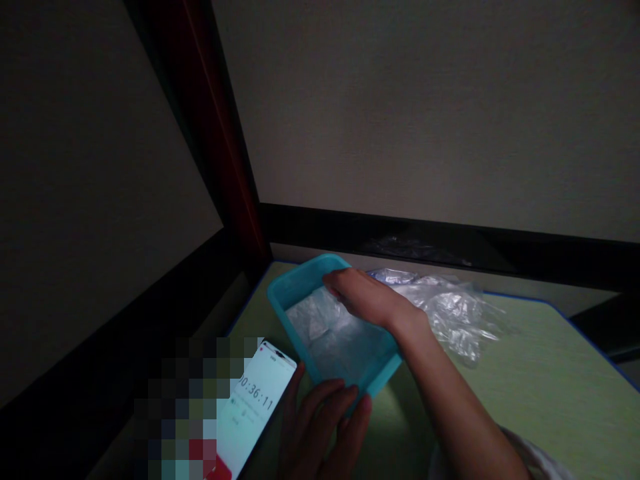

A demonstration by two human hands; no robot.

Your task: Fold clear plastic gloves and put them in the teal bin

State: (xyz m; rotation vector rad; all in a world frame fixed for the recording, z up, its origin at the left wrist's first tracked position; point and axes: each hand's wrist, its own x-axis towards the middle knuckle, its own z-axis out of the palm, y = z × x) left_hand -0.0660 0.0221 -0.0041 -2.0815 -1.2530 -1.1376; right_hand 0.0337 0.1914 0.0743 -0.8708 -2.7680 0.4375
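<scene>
A teal plastic tray (295,283) sits on a green table (550,373) near the corner of the room. Clear plastic bags lie inside it. My right hand (363,297) reaches over the tray from the right, palm down, fingers curled onto the plastic in it. My left hand (323,420) rests at the tray's near edge with its fingers stretched out, touching the rim. A smartphone (255,407) with a lit timer screen lies just left of that hand.
A heap of crumpled clear plastic bags (450,310) lies behind and right of the tray. Walls meet at a dark red post (220,153) at the table's far left corner. A blue edge borders the table.
</scene>
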